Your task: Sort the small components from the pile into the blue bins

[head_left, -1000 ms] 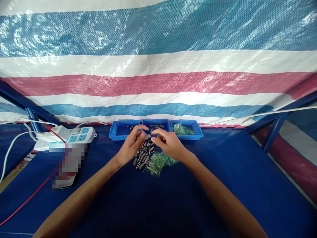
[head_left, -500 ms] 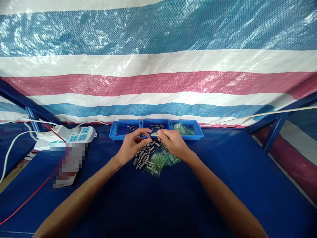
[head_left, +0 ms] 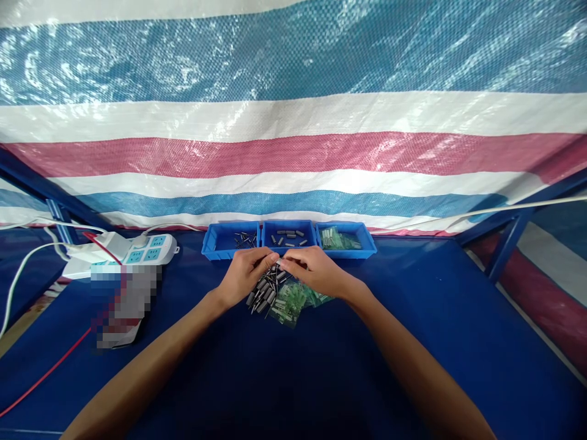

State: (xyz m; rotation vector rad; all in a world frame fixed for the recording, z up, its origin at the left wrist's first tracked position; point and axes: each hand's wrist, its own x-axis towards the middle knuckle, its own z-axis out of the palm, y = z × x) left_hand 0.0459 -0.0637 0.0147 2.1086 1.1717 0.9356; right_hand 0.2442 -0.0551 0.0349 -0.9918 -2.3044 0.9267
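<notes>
held a small pale piece [head_left: 279, 261] pinched in the fingertips of the left hand [head_left: 244, 272] and the right hand [head_left: 317, 269] together, low over a loose heap [head_left: 261, 297] of gray cylinders and dark pins, on the near side of the middle bin [head_left: 287, 224]; could not make out its full shape behind the fingers. judged the work to be at an early stage: had a few dark pieces [head_left: 246, 239] in the left bin [head_left: 220, 246], some gray cylinders [head_left: 287, 232] in the middle one, green packets [head_left: 338, 238] in the right bin [head_left: 351, 253]. apparently had more left than done: saw many cylinders jumbled with pins on the blue table [head_left: 413, 299], loose packets [head_left: 290, 304] beside.
</notes>
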